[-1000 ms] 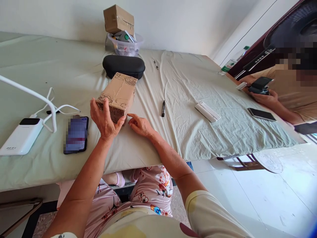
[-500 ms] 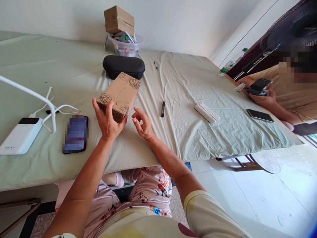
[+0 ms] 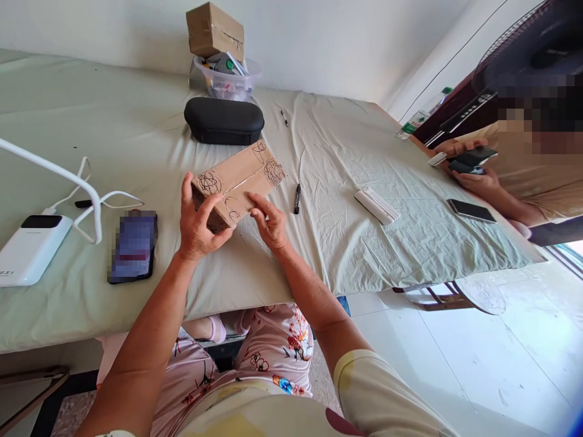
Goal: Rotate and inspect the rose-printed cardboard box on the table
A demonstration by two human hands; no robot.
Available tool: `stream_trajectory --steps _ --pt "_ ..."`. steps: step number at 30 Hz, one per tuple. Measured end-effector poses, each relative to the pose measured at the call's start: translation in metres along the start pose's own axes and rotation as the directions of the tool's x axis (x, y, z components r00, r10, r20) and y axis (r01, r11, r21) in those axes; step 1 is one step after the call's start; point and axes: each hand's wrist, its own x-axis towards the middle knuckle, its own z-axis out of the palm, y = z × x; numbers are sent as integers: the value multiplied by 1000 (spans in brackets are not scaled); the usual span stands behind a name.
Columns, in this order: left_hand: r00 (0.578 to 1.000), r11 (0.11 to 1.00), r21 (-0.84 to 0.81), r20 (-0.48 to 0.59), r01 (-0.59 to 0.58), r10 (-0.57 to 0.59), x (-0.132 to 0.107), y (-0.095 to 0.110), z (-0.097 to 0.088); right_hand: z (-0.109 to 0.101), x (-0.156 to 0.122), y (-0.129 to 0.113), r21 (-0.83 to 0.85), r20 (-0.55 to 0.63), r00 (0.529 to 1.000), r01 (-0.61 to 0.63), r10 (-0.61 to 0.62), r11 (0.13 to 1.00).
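A small brown cardboard box (image 3: 243,176) with black scribbles near its corners is tilted up over the table in front of me. My left hand (image 3: 199,224) grips its near left end, fingers spread around the edges. At the box's near right side, my right hand (image 3: 269,223) touches the edge with bent fingers, thumb close to the index finger. A black marker (image 3: 297,199) lies on the cloth to the right of that hand. Just behind the box sits a black zip case (image 3: 224,120).
A phone (image 3: 133,246) and a white power bank (image 3: 36,249) with a cable lie at left. Behind stands a plastic basket (image 3: 230,84) with another box (image 3: 215,30) on top. To the right are a white power bank-like block (image 3: 377,205), a phone (image 3: 471,210) and a seated person (image 3: 519,176).
The box has turned clockwise and its far end has swung right. My right hand, apart from the box before, now touches its right side.
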Motion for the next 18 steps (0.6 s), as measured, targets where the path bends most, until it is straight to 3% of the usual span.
stream_trajectory --steps 3,11,14,18 --pt "999 994 -100 -44 -36 31 1 -6 -7 -8 7 7 -10 -110 988 -110 109 994" --pt "997 940 -341 -59 20 -43 4 -22 -15 -26 20 22 -14 -359 914 -206 187 978" --pt "991 905 -420 -75 72 -114 1 -29 -14 -27 22 26 -1 -385 892 -256 236 967" --pt "975 899 -407 -74 163 -210 -2 -43 -10 -25 23 27 -35 -333 913 -262 236 964"
